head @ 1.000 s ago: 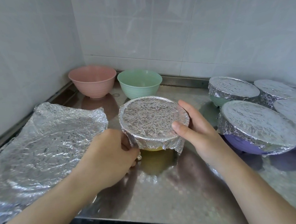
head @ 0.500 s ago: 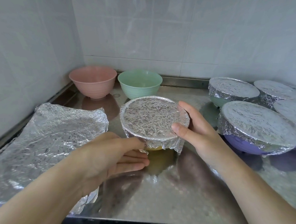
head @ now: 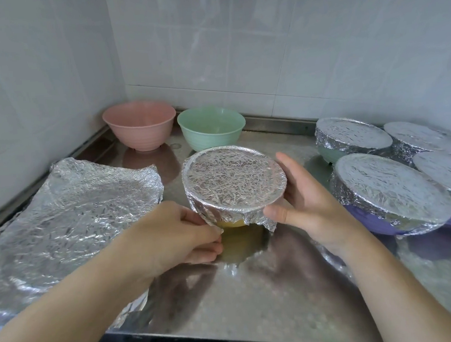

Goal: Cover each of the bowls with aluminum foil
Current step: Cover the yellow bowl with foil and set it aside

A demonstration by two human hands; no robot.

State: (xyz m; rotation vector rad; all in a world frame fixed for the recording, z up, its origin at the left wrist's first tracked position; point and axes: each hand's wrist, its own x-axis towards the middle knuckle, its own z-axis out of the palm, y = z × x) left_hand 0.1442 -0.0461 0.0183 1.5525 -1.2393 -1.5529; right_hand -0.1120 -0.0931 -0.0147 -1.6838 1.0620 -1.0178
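A yellow bowl with foil over its top (head: 233,182) stands mid-counter, slightly tilted toward me. My left hand (head: 175,235) presses the foil against the bowl's lower left side. My right hand (head: 304,205) cups its right side, thumb on the foil's front edge. An uncovered pink bowl (head: 140,128) and an uncovered green bowl (head: 212,127) stand at the back. Several foil-covered bowls cluster at the right, the nearest a purple one (head: 391,194). A crinkled foil sheet (head: 70,221) lies flat at the left.
The steel counter (head: 255,302) ends in a front edge near me. White tiled walls close off the left and back. A raised steel rim (head: 277,125) runs along the back of the counter.
My left hand slid from the bowl's left side down under its front-left edge, tucking the foil. The bowl has tipped slightly. My right hand stayed in place.
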